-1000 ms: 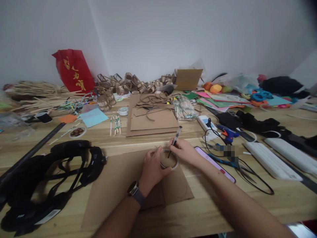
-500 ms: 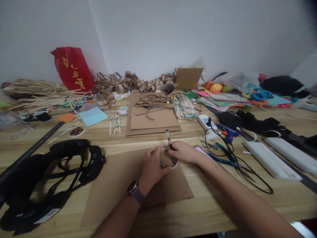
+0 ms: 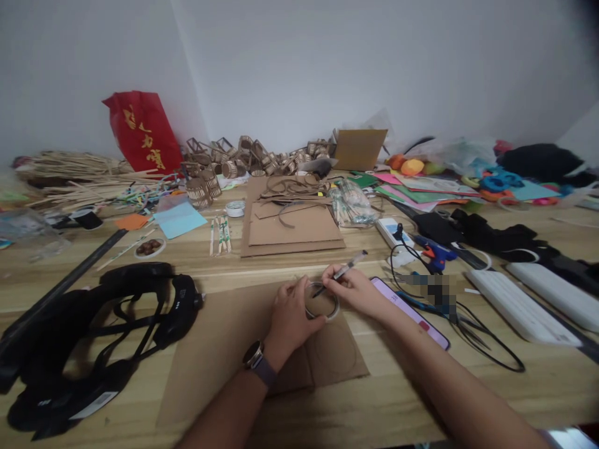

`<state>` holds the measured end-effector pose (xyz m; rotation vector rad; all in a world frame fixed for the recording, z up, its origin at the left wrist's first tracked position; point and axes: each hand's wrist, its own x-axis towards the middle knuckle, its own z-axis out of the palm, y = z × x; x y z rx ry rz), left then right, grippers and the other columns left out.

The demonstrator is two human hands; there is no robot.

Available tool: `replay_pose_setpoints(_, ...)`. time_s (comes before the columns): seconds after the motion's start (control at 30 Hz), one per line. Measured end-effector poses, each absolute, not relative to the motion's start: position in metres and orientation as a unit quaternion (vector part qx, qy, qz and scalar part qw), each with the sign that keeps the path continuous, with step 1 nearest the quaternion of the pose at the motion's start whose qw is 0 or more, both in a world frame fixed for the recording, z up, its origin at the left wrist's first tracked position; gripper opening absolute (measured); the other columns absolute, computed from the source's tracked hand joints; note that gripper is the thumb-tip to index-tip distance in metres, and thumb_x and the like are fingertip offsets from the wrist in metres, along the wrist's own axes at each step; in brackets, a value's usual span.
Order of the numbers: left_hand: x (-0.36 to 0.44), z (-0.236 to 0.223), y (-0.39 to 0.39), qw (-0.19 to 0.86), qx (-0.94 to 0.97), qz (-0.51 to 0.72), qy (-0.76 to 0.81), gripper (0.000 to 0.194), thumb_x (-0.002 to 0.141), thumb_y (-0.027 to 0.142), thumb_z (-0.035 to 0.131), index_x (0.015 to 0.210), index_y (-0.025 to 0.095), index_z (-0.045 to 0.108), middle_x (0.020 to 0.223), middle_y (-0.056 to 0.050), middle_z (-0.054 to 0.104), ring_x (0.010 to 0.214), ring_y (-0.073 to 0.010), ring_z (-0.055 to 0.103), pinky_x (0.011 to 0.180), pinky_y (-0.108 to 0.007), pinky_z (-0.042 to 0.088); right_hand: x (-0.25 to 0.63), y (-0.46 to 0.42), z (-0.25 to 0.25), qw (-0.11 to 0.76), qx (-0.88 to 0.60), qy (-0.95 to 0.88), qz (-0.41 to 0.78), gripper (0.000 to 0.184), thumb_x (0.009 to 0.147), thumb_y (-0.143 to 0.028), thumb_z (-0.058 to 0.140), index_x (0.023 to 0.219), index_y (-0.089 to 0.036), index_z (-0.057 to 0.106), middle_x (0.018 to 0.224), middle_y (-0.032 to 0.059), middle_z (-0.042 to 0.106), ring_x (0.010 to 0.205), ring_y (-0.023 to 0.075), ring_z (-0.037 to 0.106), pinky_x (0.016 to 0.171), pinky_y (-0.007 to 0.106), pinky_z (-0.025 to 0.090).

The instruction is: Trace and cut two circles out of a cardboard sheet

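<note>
A sheet of brown cardboard (image 3: 219, 337) lies flat on the wooden table in front of me. On its upper right part rests a pale round ring (image 3: 336, 312). My left hand (image 3: 291, 317) grips this ring from the left, thumb along its near edge and fingers at its far left side. A slim pen (image 3: 350, 265) is pinched in my right hand (image 3: 352, 289), leaning to the right with its dark tip down inside the ring near the far rim. Below the ring, a faint circle outline (image 3: 335, 354) shows on the cardboard.
A black head strap (image 3: 173, 312) lies at left. To the right are a phone (image 3: 412, 315), partly behind my forearm, a blue glue gun (image 3: 435, 251), cables and white power strips (image 3: 521, 305). Farther back stand stacked cardboard (image 3: 294, 232) and small woven pieces (image 3: 229, 168).
The pen has gone from nearly upright to slanting right, its tip now near the ring's far side. My right hand has turned, uncovering more of the phone. The left hand keeps its hold.
</note>
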<state>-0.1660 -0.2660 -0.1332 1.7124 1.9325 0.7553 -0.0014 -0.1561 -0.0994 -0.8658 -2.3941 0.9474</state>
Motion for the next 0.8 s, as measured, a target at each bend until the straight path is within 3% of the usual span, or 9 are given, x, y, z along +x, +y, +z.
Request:
replay_pose_setpoints(0.1,-0.165,-0.134,-0.266,0.221,0.617,0.272,0.704,0.092,0.074,0.036,0.082,0.154,0.016,0.042,0.152,-0.016,0.058,0.14,-0.0376,0.045,0.118,-0.05,0.038,-0.002,-0.158,-0.113,0.209,-0.289,-0.85,0.388,0.029,0.098,-0.048,0.053,0.089,-0.022,0.062,0.07,0.0014,0.069,0.062,0.0195,0.064,0.058,0.029,0.051)
replay_pose_setpoints(0.2,-0.165,-0.135,-0.266,0.221,0.621,0.282,0.697,0.089,0.074,0.034,0.082,0.153,0.017,0.044,0.153,-0.014,0.057,0.141,-0.0362,0.045,0.119,-0.048,0.037,-0.009,-0.157,-0.118,0.208,-0.27,-0.85,0.401,0.032,0.096,-0.051,0.055,0.088,-0.021,0.064,0.074,0.0028,0.071,0.067,0.0204,0.067,0.061,0.03,0.054)
replay_pose_setpoints(0.33,-0.165,-0.134,-0.266,0.224,0.615,0.29,0.698,0.089,0.072,0.032,0.082,0.153,0.017,0.045,0.153,-0.014,0.057,0.14,-0.0358,0.046,0.12,-0.048,0.038,-0.013,-0.155,-0.113,0.216,-0.261,-0.864,0.373,0.025,0.097,-0.042,0.053,0.09,-0.022,0.065,0.088,0.0067,0.075,0.083,0.0241,0.071,0.076,0.035,0.057)
replay_pose_setpoints(0.43,-0.165,-0.134,-0.266,0.226,0.614,0.292,0.697,0.09,0.072,0.031,0.082,0.153,0.018,0.044,0.153,-0.014,0.058,0.14,-0.0361,0.046,0.12,-0.049,0.038,-0.007,-0.157,-0.103,0.223,-0.28,-0.879,0.316,0.02,0.096,-0.033,0.052,0.09,-0.022,0.066,0.096,0.0109,0.076,0.097,0.0288,0.069,0.091,0.042,0.051)
replay_pose_setpoints(0.53,-0.165,-0.134,-0.266,0.23,0.614,0.294,0.695,0.09,0.072,0.03,0.081,0.153,0.017,0.045,0.15,-0.014,0.061,0.14,-0.0367,0.046,0.12,-0.049,0.039,0.0,-0.166,-0.09,0.217,-0.31,-0.89,0.253,0.015,0.091,-0.027,0.055,0.081,-0.021,0.065,0.086,0.0129,0.074,0.093,0.0329,0.067,0.094,0.049,0.045)
replay_pose_setpoints(0.67,-0.165,-0.133,-0.266,0.233,0.611,0.29,0.699,0.092,0.07,0.031,0.082,0.153,0.018,0.046,0.151,-0.013,0.06,0.141,-0.0376,0.046,0.12,-0.049,0.038,0.008,-0.181,-0.072,0.187,-0.309,-0.9,0.243,0.014,0.087,-0.022,0.059,0.074,-0.022,0.062,0.067,0.0045,0.068,0.069,0.0248,0.065,0.075,0.037,0.049)
replay_pose_setpoints(0.73,-0.165,-0.132,-0.266,0.233,0.611,0.289,0.699,0.091,0.071,0.031,0.081,0.153,0.018,0.047,0.152,-0.012,0.059,0.141,-0.0375,0.046,0.121,-0.049,0.037,0.012,-0.184,-0.069,0.202,-0.304,-0.894,0.26,0.019,0.095,-0.026,0.052,0.082,-0.023,0.065,0.074,0.0032,0.072,0.069,0.0218,0.066,0.069,0.031,0.051)
replay_pose_setpoints(0.8,-0.165,-0.132,-0.267,0.233,0.611,0.289,0.7,0.09,0.071,0.031,0.08,0.154,0.017,0.047,0.154,-0.012,0.058,0.141,-0.0374,0.046,0.121,-0.048,0.036,0.017,-0.185,-0.072,0.243,-0.297,-0.885,0.265,0.025,0.102,-0.03,0.046,0.093,-0.023,0.067,0.09,0.0058,0.076,0.083,0.0224,0.07,0.076,0.031,0.054)
